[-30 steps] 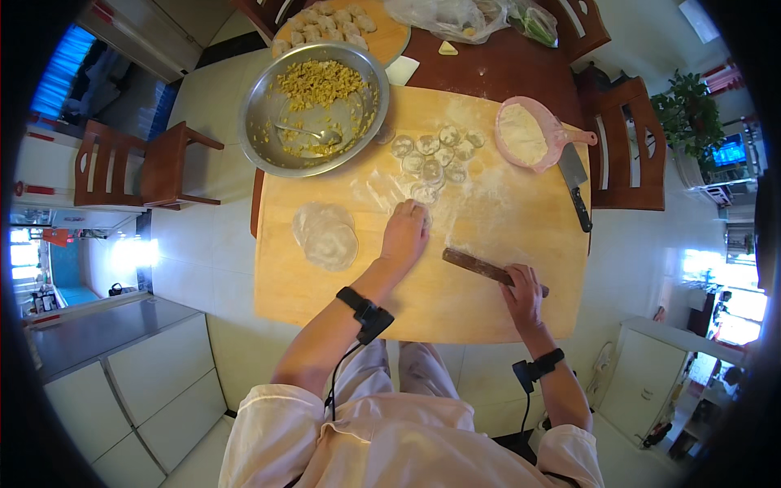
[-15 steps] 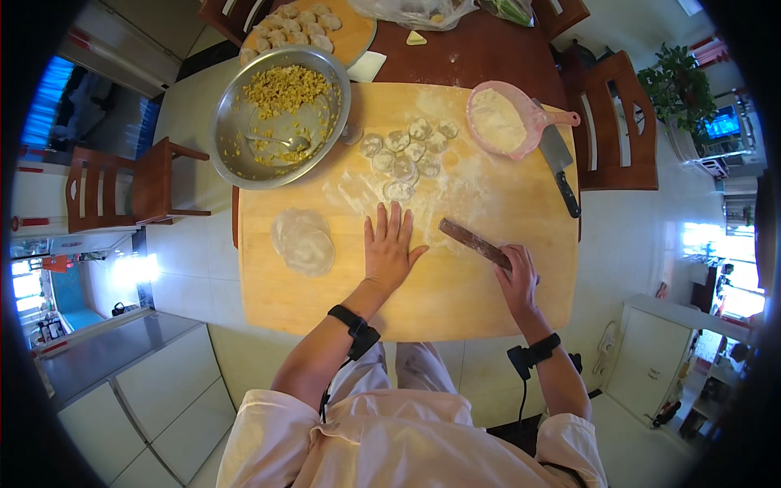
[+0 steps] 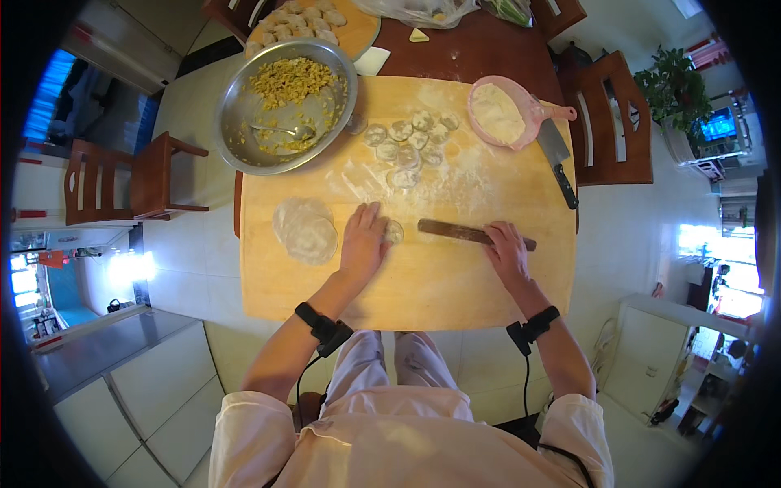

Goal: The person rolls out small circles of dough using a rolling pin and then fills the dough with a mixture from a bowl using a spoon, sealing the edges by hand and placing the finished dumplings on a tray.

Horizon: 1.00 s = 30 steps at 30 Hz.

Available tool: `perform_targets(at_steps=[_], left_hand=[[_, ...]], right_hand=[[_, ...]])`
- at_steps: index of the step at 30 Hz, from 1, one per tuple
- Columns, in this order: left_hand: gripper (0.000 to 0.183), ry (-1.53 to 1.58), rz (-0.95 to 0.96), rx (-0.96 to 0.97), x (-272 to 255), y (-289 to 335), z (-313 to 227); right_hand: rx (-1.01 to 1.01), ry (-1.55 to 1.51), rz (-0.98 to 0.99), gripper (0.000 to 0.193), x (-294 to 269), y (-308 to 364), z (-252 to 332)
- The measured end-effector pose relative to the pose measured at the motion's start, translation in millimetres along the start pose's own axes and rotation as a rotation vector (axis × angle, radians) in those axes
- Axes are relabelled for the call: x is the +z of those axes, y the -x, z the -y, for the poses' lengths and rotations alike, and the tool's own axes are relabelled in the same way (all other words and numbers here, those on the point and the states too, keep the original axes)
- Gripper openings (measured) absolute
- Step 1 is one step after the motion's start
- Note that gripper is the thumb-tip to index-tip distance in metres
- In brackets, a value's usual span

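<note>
My left hand [image 3: 364,241] rests on the wooden board [image 3: 415,301], its fingers drawn together at the edge of a small round dough piece [image 3: 394,233]. In my right hand [image 3: 508,254] is a dark wooden rolling pin [image 3: 453,231], lying nearly level across the board with its left end close to the dough piece. Several flattened, floured dough discs [image 3: 418,140] form a cluster beyond my hands. To the left of my left hand lies a stack of thin rolled wrappers [image 3: 305,232].
A steel bowl [image 3: 225,130] of yellowish filling with a spoon [image 3: 303,132] stands at the board's far left. Far right are a pink scoop [image 3: 530,114] of flour and a cleaver [image 3: 556,154]. Behind, a round board [image 3: 358,32] bears several dumplings [image 3: 297,23].
My left hand has gone from flat, spread fingers to gathered fingers at a dough piece, shifting slightly left. My right hand has moved the rolling pin left and turned it more level.
</note>
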<state>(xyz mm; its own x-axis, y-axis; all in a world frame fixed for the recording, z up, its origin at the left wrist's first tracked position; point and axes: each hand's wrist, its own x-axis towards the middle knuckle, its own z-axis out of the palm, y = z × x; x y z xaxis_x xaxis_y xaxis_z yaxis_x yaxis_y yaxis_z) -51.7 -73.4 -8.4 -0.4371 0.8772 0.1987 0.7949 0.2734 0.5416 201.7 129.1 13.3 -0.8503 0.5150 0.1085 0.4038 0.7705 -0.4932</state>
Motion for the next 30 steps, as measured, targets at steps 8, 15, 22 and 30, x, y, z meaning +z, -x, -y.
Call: perform_targets(at_steps=[8,15,22,30], left_hand=[[0.023,0.577,0.112,-0.491,3,-41,-17],[0.016,0.272,0.264,-0.133,57,-45,-59],[0.008,0.095,0.391,-0.129,61,-73,-52],[0.015,0.521,0.439,-0.396,41,-52,-27]], right_hand=[[-0.192,0.01,0.125,0.035,16,21,23],[0.111,0.179,0.028,0.052,39,-2,58],[0.149,0.275,-0.145,0.055,62,-90,44],[0.232,0.334,0.061,0.055,54,-19,74]])
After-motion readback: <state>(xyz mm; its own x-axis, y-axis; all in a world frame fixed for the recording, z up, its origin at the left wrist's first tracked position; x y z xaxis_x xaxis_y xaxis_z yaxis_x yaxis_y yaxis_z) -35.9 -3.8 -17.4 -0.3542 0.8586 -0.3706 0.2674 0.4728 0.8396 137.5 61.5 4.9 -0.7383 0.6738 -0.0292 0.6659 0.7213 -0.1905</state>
